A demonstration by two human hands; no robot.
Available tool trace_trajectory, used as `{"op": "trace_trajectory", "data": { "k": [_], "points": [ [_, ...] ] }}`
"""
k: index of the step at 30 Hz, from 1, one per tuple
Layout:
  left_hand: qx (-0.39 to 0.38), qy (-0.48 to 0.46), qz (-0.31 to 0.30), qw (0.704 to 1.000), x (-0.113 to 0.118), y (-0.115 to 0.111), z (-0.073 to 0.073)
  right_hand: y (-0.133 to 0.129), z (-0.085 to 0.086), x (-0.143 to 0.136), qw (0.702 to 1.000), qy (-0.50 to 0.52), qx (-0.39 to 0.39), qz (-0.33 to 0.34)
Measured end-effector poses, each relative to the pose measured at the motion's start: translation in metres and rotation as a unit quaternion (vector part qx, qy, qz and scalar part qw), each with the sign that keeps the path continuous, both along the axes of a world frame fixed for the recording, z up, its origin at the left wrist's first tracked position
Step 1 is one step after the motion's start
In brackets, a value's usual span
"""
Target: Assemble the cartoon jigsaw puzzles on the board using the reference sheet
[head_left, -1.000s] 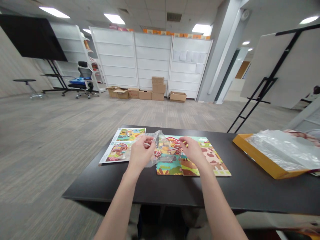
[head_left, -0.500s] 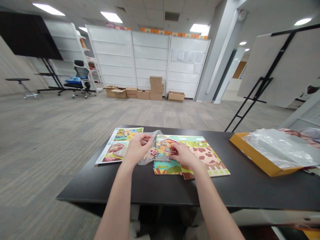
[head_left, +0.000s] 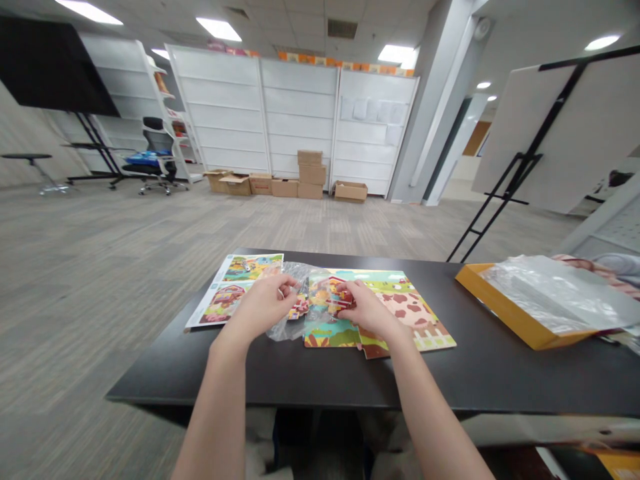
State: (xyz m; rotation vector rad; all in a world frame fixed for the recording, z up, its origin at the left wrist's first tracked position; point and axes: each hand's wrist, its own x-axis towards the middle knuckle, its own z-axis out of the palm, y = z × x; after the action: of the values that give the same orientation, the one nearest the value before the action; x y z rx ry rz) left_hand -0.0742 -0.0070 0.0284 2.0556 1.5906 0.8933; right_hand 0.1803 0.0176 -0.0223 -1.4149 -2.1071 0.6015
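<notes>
My left hand (head_left: 265, 301) is closed on a crumpled clear plastic bag (head_left: 286, 329), with fingers pinched at its upper part. Small red-and-white puzzle pieces (head_left: 300, 307) show at the bag, near my left fingertips. Over the colourful farm-picture board (head_left: 395, 281), the fingers of my right hand (head_left: 369, 308) close on a red puzzle piece (head_left: 344, 299). Part of that piece is hidden behind the fingers. The board has a cow-spotted pink section and a white fence. Under and beside my left hand lies a printed picture sheet (head_left: 213, 308).
The black table (head_left: 310, 380) carries all this. At its right stands a yellow box (head_left: 493, 303) with clear plastic wrapping (head_left: 545, 300) in it. Farther off are cardboard boxes (head_left: 311, 175), white shelving (head_left: 300, 107), an office chair (head_left: 157, 157) and a whiteboard stand (head_left: 525, 160).
My left hand has shifted a little left and down with the plastic bag. The red piece at my right fingers shows more clearly; my right hand has barely moved.
</notes>
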Motion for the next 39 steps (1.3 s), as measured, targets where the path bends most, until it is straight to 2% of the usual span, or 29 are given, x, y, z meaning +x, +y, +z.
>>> {"op": "trace_trajectory", "data": {
  "k": [4, 7, 9, 12, 15, 17, 19, 22, 26, 29, 31, 33, 36, 39],
  "points": [
    [0.000, 0.012, 0.013, 1.000, 0.004, 0.000, 0.001, 0.003, 0.000, 0.013, 0.996, 0.093, 0.009, -0.010],
    [0.014, 0.004, 0.010, 1.000, 0.009, 0.001, 0.001, 0.001, 0.012, 0.027, 0.979, 0.200, 0.000, -0.041],
    [0.017, -0.001, 0.004, 1.000, 0.013, 0.001, 0.002, -0.003, 0.023, 0.028, 0.960, 0.275, -0.037, -0.038],
    [0.019, -0.007, 0.003, 1.000, 0.018, 0.001, 0.003, -0.008, 0.028, 0.011, 0.940, 0.326, -0.101, -0.008],
    [0.026, -0.005, 0.015, 1.000, 0.021, 0.002, 0.000, -0.008, 0.017, -0.022, 0.942, 0.308, -0.135, 0.015],
    [0.028, -0.003, 0.024, 0.999, 0.023, 0.002, -0.001, -0.005, 0.009, -0.042, 0.946, 0.299, -0.126, 0.016],
    [0.027, 0.000, 0.036, 0.999, 0.024, 0.003, -0.003, -0.003, 0.006, -0.050, 0.947, 0.308, -0.094, 0.003],
    [0.050, 0.027, 0.061, 0.997, 0.027, 0.004, -0.003, -0.004, 0.015, -0.034, 0.951, 0.305, -0.047, -0.016],
    [0.132, 0.057, 0.063, 0.988, 0.038, -0.001, 0.004, -0.010, 0.031, 0.019, 0.961, 0.265, 0.004, -0.074],
    [0.158, 0.052, 0.000, 0.986, 0.062, -0.012, 0.013, -0.016, 0.030, 0.054, 0.966, 0.224, -0.004, -0.128],
    [0.120, 0.074, -0.104, 0.984, 0.083, -0.021, 0.014, -0.018, 0.026, 0.070, 0.970, 0.184, -0.017, -0.160],
    [0.072, 0.119, -0.212, 0.967, 0.106, -0.028, 0.008, -0.021, 0.021, 0.079, 0.973, 0.148, -0.016, -0.177],
    [0.040, 0.201, -0.248, 0.947, 0.133, -0.033, -0.009, -0.024, 0.019, 0.086, 0.978, 0.122, -0.010, -0.170],
    [0.032, 0.249, -0.247, 0.936, 0.144, -0.032, -0.023, -0.026, 0.020, 0.089, 0.981, 0.107, -0.014, -0.163]
  ]
}}
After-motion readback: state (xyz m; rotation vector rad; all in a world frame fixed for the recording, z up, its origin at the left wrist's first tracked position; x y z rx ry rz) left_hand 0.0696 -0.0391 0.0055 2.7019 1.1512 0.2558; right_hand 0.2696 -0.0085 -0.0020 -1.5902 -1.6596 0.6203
